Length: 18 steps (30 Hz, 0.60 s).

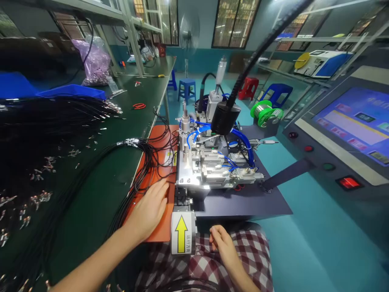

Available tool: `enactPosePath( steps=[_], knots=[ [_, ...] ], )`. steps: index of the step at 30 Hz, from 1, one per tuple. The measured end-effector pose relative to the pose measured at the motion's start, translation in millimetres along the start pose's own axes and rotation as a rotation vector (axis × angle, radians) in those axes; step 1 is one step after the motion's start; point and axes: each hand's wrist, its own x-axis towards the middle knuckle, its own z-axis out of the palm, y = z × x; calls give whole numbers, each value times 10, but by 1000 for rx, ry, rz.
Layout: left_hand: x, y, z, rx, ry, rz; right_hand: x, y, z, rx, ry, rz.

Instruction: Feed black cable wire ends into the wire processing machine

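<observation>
Head view: cables (148, 156) beside left hand (152, 207)

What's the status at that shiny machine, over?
Left hand by machine, grip unclear. Right hand curled near checked clothing. Black cables bunched across orange mat. Arrow-marked cover between the hands.

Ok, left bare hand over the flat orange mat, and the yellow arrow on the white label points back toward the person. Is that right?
Not the direction: the head view shows the yellow arrow on the white label pointing away from the person. The left bare hand is over the flat orange mat.
</observation>
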Motion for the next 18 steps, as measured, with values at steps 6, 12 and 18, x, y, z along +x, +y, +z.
enactPosePath(
  steps=[6, 12, 18],
  knots=[
    [159, -43, -99, -77, -29, 27, -38, 118, -59, 8, -21, 8],
    [-170, -156, -623, -160, -194, 270, -59, 174, -305, -18, -35, 64],
    [-348, -439, -931, 182, -384, 659, -79, -32, -403, -82, 56, 119]
  ],
)
